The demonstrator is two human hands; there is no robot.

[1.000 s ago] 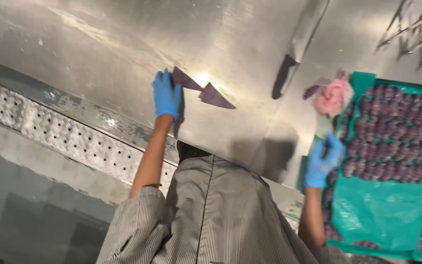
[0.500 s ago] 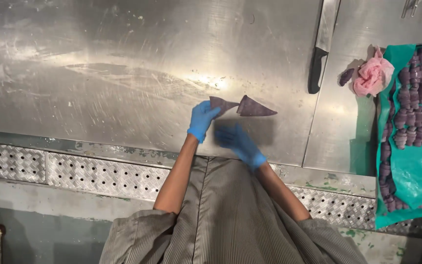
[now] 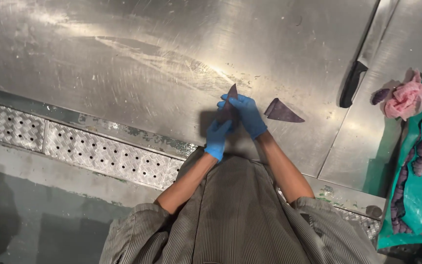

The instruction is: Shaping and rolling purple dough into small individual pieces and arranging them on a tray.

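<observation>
Both my hands wear blue gloves and meet over the steel worktop (image 3: 123, 58). My left hand (image 3: 217, 138) and my right hand (image 3: 246, 115) together hold a dark purple triangular piece (image 3: 230, 98), its pointed tip sticking up past the fingers. A second purple triangle (image 3: 281, 111) lies flat on the steel just right of my right hand, untouched.
A black-handled knife (image 3: 351, 84) lies at the seam to the right. A crumpled pink cloth (image 3: 406, 99) sits beside a green tray (image 3: 418, 195) holding several rows of folded purple pieces. A perforated metal strip (image 3: 74, 149) runs along the table's near edge.
My right hand left the green tray and came across to the left hand. One purple triangle is lifted off the steel into both hands; the other stays lying flat.
</observation>
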